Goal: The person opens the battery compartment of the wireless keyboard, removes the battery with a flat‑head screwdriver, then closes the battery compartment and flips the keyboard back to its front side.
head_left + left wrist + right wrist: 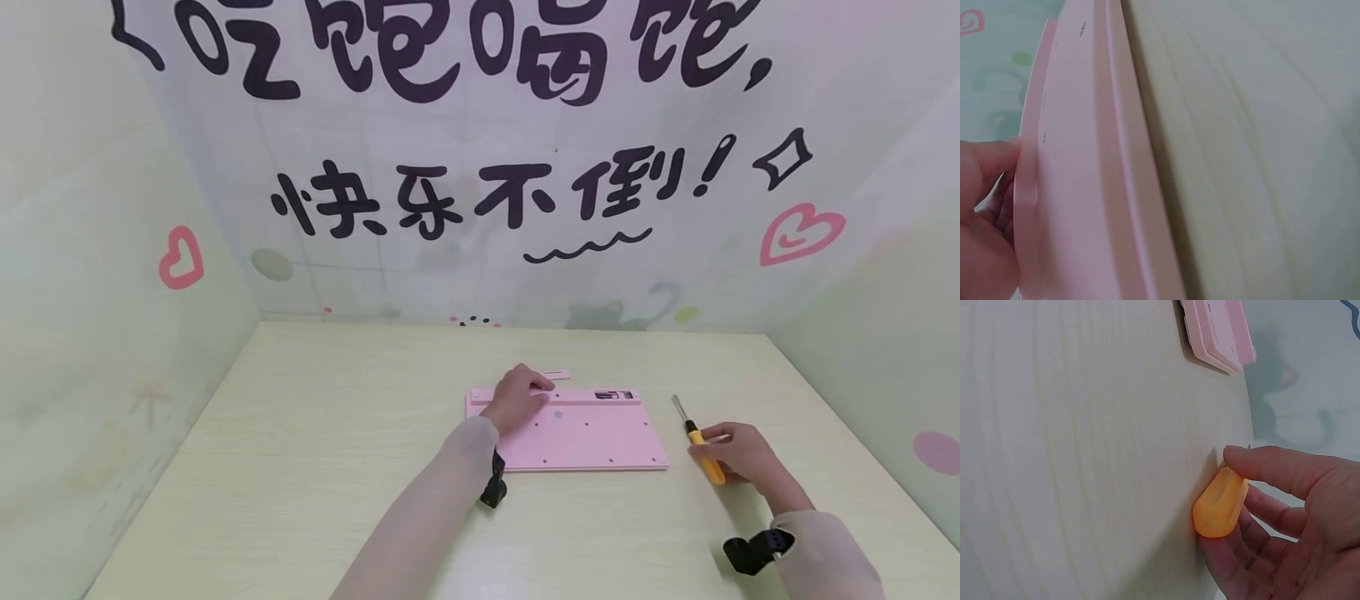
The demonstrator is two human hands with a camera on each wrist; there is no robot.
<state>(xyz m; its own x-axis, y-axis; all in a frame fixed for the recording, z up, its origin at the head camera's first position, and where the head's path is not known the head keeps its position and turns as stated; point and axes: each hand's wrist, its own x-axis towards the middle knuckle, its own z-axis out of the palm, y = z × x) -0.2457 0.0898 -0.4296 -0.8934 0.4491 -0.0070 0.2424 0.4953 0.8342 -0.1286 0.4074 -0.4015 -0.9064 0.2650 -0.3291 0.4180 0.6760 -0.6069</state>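
A pink keyboard (600,437) lies underside up on the table, with small screw holes over its back panel and an uncovered battery compartment (615,395) at its far right. My left hand (517,400) grips the keyboard's raised far edge; in the left wrist view its thumb touches that edge and the other fingers curl behind it. To the right of the keyboard, my right hand (738,454) holds a screwdriver by its orange handle (1219,503). The screwdriver's metal shaft (679,407) points away from me. Just beyond the keyboard lies a small pink cover (557,375).
The pale wooden table (300,433) is enclosed by printed fabric walls at the back and both sides. Dark lettering and pink hearts mark the back wall (480,283). Each wrist carries a black camera (750,552).
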